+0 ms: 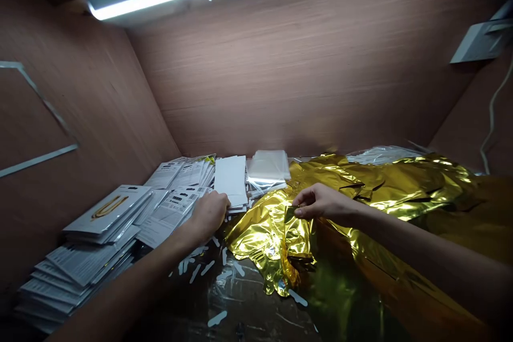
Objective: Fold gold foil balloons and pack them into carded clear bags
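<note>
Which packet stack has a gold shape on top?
The upper stack at left: its top packet shows a gold U shape; others show mainly printed text or plain white.

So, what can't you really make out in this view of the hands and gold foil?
Head view: the left hand hides the lower edge of the white cards.
Head view: the right hand hides most of the gold foil it pinches.
Head view: print on the stacked packets is too small to read.
Head view: the grey fitting is cut off by the right edge.

Shiny gold foil balloon (276, 240)
</note>
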### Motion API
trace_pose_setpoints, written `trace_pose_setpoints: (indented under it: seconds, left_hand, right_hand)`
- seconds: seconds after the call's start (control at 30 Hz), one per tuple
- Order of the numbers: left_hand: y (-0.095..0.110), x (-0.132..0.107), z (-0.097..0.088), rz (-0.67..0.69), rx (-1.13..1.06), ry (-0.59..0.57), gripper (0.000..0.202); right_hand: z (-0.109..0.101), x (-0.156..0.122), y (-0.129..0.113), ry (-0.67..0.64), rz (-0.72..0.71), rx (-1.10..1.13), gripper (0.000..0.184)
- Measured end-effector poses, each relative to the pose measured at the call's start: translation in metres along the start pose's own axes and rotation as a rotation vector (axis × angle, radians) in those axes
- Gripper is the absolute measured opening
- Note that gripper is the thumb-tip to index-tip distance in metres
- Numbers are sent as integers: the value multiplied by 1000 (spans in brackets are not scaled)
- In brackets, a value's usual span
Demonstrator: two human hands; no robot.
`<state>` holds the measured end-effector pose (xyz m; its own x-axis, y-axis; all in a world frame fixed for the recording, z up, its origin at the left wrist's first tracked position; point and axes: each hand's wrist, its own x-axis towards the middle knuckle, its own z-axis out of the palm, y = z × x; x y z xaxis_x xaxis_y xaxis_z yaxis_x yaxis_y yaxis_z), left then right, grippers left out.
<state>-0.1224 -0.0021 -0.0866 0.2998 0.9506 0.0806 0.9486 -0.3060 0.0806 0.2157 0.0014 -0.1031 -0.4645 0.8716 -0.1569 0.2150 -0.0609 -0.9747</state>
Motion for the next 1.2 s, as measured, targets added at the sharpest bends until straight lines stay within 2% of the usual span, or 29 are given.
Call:
trace_pose_setpoints:
  seconds: [0.2, 0.37, 0.47, 0.57, 0.67, 0.77, 0.87, 1.03, 1.2]
  left_hand:
    - [-10, -2, -8, 143, 73, -10, 21]
    - [-16, -6, -6, 258, 271, 22, 26]
    - [-16, -2, -14, 331, 400, 68, 25]
    - [-4, 2, -30, 427, 512, 123, 28]
    - [17, -3, -40, 557, 596, 155, 28]
    - [34, -16, -41, 675, 657, 164, 27]
    - [40, -29, -38, 750, 693, 159, 28]
    - [31, -34, -34, 746, 676, 151, 28]
    - [7, -8, -40, 565, 541, 210, 24]
  right_hand:
    - [-3, -6, 6, 12, -6, 28, 42]
    - [-6, -15, 9, 33, -11, 47, 43]
    - [-7, -19, 10, 50, -11, 48, 44]
    - [-9, -24, 12, 72, -15, 44, 44]
    - [-10, -29, 15, 95, -15, 39, 41]
    - [-11, -34, 17, 112, -15, 17, 40]
    - [-12, -39, 21, 124, -11, 2, 41]
    - [-12, -40, 27, 128, 15, -2, 41]
    - [-7, -40, 24, 128, 10, -44, 40]
